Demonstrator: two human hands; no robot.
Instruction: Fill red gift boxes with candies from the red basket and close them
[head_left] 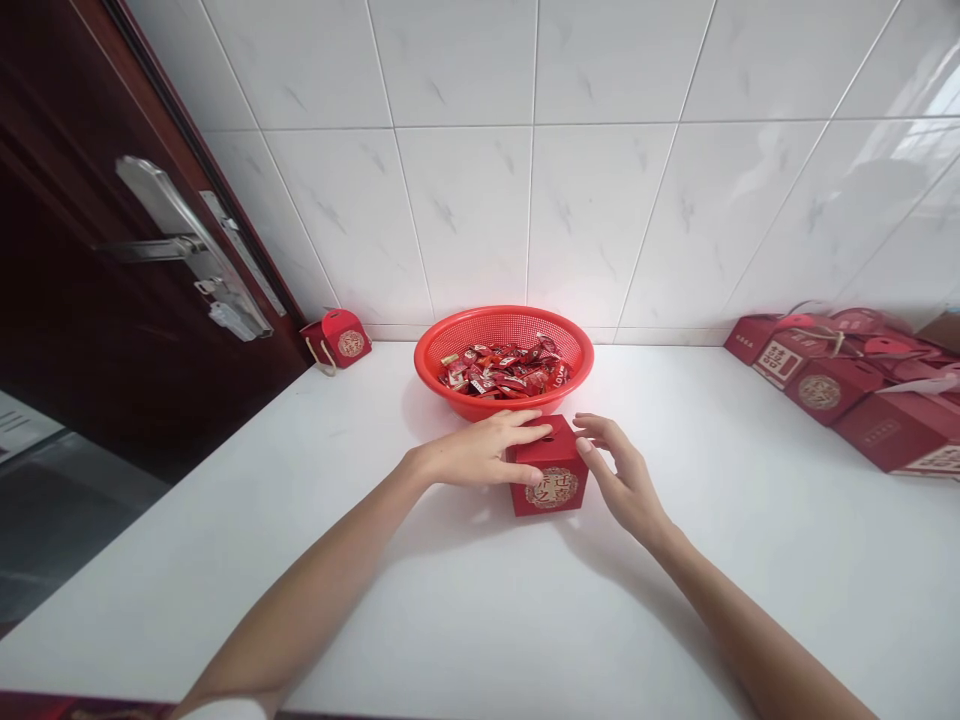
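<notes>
A red, flat-sided box is standing upright on the smooth white worktop. The left hand is resting, fingers spread, on its top and front; the right hand is hovering half open beside its right edge, contact unclear. Behind, a round plastic mesh basket is holding shiny wrapped sweets.

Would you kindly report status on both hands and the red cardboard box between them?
Left hand on gold-patterned red cardboard box. Right hand open beside it, contact unclear. Round red plastic basket close behind.
</notes>
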